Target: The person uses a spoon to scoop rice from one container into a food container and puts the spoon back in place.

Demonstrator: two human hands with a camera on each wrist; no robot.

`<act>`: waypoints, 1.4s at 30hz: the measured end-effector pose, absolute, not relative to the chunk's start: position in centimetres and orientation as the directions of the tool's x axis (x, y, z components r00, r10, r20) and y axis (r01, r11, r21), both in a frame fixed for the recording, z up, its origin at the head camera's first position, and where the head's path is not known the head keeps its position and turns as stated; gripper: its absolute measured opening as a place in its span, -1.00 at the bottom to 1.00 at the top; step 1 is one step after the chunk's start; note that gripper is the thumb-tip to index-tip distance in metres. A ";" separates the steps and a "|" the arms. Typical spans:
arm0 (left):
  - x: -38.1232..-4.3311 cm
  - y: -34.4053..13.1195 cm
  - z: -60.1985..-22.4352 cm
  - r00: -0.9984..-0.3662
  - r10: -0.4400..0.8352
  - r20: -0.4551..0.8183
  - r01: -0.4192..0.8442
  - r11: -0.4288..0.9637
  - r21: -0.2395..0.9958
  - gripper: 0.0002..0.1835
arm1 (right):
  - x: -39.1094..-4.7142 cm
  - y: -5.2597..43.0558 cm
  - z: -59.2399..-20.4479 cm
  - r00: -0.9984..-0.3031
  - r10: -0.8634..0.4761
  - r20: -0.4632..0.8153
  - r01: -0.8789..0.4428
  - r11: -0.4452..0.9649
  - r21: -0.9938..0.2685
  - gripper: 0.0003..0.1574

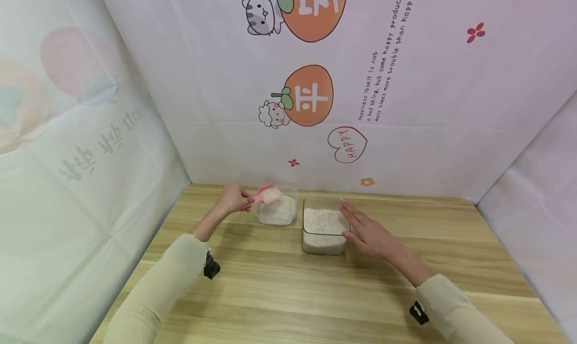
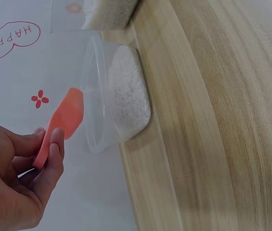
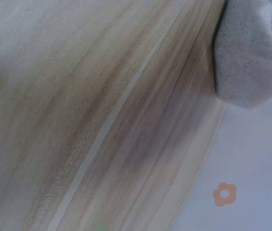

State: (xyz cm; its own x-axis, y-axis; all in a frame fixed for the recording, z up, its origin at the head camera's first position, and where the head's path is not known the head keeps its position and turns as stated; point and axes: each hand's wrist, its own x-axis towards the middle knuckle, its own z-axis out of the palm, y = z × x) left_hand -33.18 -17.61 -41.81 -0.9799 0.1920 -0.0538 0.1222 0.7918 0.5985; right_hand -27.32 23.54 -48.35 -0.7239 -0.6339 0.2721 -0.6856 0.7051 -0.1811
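My left hand (image 1: 234, 200) pinches the handle of a pink scoop (image 1: 270, 195) between thumb and fingers. White grains lie in the scoop, which is held over a small clear tub (image 1: 295, 209). That tub holds a layer of white grains (image 2: 128, 94). In the left wrist view the scoop (image 2: 69, 114) appears beside the tub's rim. To the right stands a larger clear square container (image 1: 324, 244), filled well up with pale grains (image 3: 248, 53). Against its right side rests my right hand (image 1: 370, 234), fingers extended along the rim; only its edge shows in the right wrist view.
Both containers stand on a wood-grain table (image 1: 270, 294), near its back edge. A white printed cloth (image 1: 225, 108) hangs behind, with more cloth walls (image 1: 90, 194) at the left and right. The larger container is just right of the small tub, a narrow gap between them.
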 end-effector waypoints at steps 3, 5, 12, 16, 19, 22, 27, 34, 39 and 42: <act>-33.1 -17.5 -41.8 -0.980 0.198 -0.031 0.146 0.811 0.567 -0.76 | -27.4 23.6 -48.4 -0.721 -0.634 0.279 -0.688 0.704 -0.177 -0.14; -33.1 -17.5 -41.8 -0.979 0.203 -0.018 0.161 0.824 0.543 -0.75 | -27.3 23.6 -48.4 -0.722 -0.633 0.277 -0.687 0.703 -0.184 -0.14; -33.1 -17.3 -41.7 -0.979 0.203 -0.022 0.169 0.864 0.475 -0.73 | -27.3 23.5 -48.2 -0.731 -0.632 0.259 -0.680 0.709 -0.189 -0.14; -33.2 -17.2 -41.7 -0.980 0.195 -0.031 0.159 0.873 0.461 -0.74 | -27.3 23.5 -48.1 -0.732 -0.632 0.254 -0.679 0.708 -0.194 -0.14; -33.2 -17.4 -41.7 -0.980 0.198 -0.027 0.164 0.875 0.455 -0.75 | -27.2 23.5 -48.1 -0.734 -0.631 0.253 -0.677 0.710 -0.194 -0.14; -33.2 -17.8 -41.5 -0.978 0.209 -0.019 0.178 0.875 0.451 -0.77 | -27.2 23.5 -48.3 -0.733 -0.629 0.258 -0.677 0.711 -0.189 -0.15; -33.3 -18.8 -41.1 -0.969 0.248 0.006 0.226 0.870 0.437 -0.80 | -27.2 23.5 -48.2 -0.733 -0.627 0.264 -0.677 0.709 -0.196 -0.15; -33.4 -19.9 -40.9 -0.956 0.289 0.052 0.290 0.899 0.330 -0.85 | -27.3 23.6 -48.2 -0.737 -0.625 0.257 -0.673 0.713 -0.198 -0.14; -33.4 -20.2 -40.7 -0.953 0.296 0.060 0.301 0.908 0.291 -0.88 | -27.3 23.5 -48.2 -0.738 -0.625 0.254 -0.673 0.711 -0.203 -0.14; -33.5 -20.3 -40.6 -0.953 0.296 0.058 0.300 0.912 0.281 -0.88 | -27.4 23.5 -48.3 -0.736 -0.627 0.257 -0.675 0.712 -0.196 -0.14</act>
State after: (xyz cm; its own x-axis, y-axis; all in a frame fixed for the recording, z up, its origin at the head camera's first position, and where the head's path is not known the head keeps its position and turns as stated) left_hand -33.46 -20.30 -40.62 -0.9535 0.2958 0.0582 0.3000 0.9116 0.2811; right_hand -27.37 23.51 -48.30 -0.7358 -0.6267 0.2565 -0.6745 0.7117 -0.1963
